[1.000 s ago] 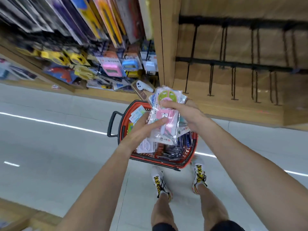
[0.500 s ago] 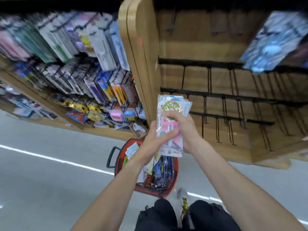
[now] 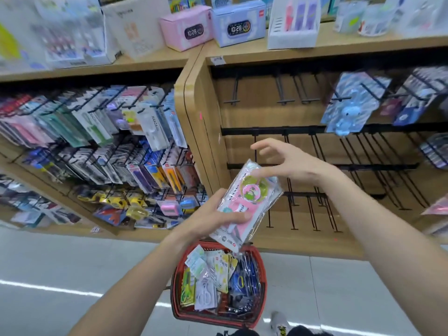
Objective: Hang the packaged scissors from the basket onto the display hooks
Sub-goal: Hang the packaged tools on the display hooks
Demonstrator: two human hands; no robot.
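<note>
My left hand point(image 3: 215, 214) grips a stack of packaged scissors point(image 3: 252, 190), pink and yellow-green under clear plastic, tilted to the upper right. My right hand point(image 3: 288, 161) hovers just above the stack's top with fingers spread and relaxed, holding nothing; its thumb is close to the top edge. Below on the floor stands the red basket point(image 3: 263, 275) with several more scissor packs. Rows of bare black display hooks point(image 3: 315, 151) line the wooden bay behind my hands.
A wooden divider point(image 3: 194, 132) separates the bare bay from a full bay of hanging stationery point(image 3: 109, 146) on the left. Blue packs point(image 3: 349, 105) hang at the upper right. Boxed clocks point(image 3: 186, 30) stand on the top shelf. My shoe point(image 3: 278, 323) is beside the basket.
The view has tilted up toward the shelves. My right hand has let go of the stack and lifted above it with open fingers. My left hand still holds the packs, now tilted.
</note>
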